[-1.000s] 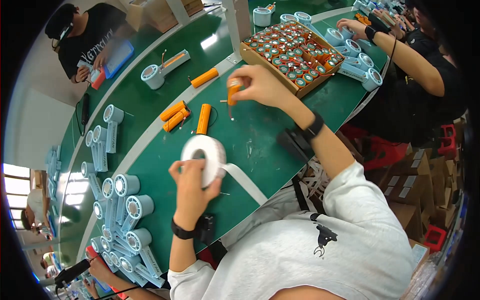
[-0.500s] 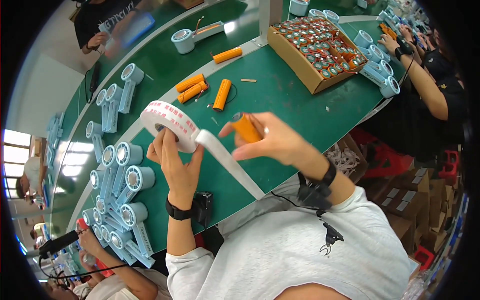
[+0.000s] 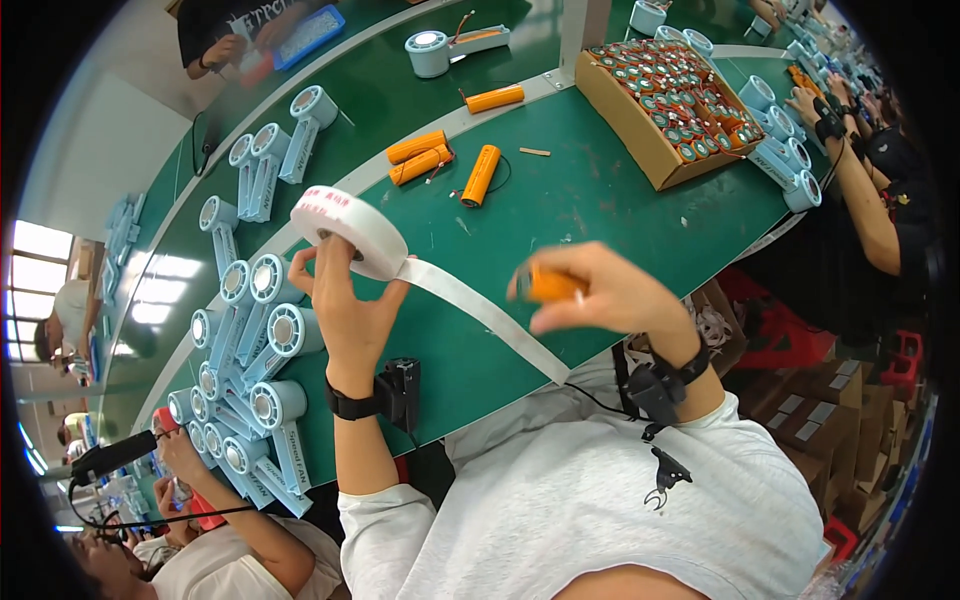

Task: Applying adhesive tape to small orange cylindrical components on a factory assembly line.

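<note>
My left hand [image 3: 345, 305] grips a wide roll of white tape [image 3: 375, 240] with red print, fingers inside its core. From the roll, a loose white tape strip [image 3: 490, 318] stretches right and toward me, its end near the table's front edge. My right hand [image 3: 610, 290] is closed round an orange cylindrical battery [image 3: 553, 285], right of the strip and blurred by motion. Beyond my hands, a single orange battery [image 3: 481, 176] with a dark wire lies on the green table, with a pair of orange batteries [image 3: 420, 158] to its left.
An open cardboard box [image 3: 640, 150] of wired batteries stands at the far right. Several light-blue handheld fans [image 3: 270, 340] crowd the left side. Another fan [image 3: 430, 55] lies farther back. A co-worker's arm [image 3: 860, 190] is at right; another person's arm [image 3: 225, 520] is at lower left.
My right hand has moved right and slightly nearer with the battery. The tape strip's end has shifted right, and the whole scene has shifted in the view.
</note>
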Tool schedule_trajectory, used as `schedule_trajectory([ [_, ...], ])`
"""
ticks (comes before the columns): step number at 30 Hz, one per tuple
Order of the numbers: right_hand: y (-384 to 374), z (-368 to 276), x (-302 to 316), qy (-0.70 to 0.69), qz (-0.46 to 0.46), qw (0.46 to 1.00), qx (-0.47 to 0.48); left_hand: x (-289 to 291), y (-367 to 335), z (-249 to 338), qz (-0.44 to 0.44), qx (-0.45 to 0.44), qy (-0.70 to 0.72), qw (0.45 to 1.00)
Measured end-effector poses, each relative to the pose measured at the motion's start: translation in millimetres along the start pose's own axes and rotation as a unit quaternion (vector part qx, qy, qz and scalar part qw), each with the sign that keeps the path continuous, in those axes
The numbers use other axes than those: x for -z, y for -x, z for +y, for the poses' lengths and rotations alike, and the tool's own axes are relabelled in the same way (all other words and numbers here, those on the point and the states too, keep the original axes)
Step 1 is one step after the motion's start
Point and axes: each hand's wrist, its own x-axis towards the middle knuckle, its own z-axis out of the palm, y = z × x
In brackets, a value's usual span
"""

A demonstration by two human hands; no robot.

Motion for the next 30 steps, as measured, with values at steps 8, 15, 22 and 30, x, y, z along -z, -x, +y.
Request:
schedule_trajectory([
  [8,-53.7,-27.5,-22.6,-0.186,0.178,0.964,0.073,-13.6,5.3,14.3,-0.003,-0.046,0.011,0.999],
  [15,-84.0,-15.9,-46.2,-0.273,0.245,0.929,0.057,-24.5,5.9,28.9,-0.005,-0.07,-0.013,0.997],
  [22,-87.0,-12.0,-37.9,-0.482,0.362,0.784,0.152,-25.1,3.5,51.0,0.008,-0.039,0.021,0.999],
  [30,-48.5,-5.2,89.3,-0.417,0.419,0.729,0.345,-7.5,26.4,40.8,-0.191,-0.105,0.056,0.974],
])
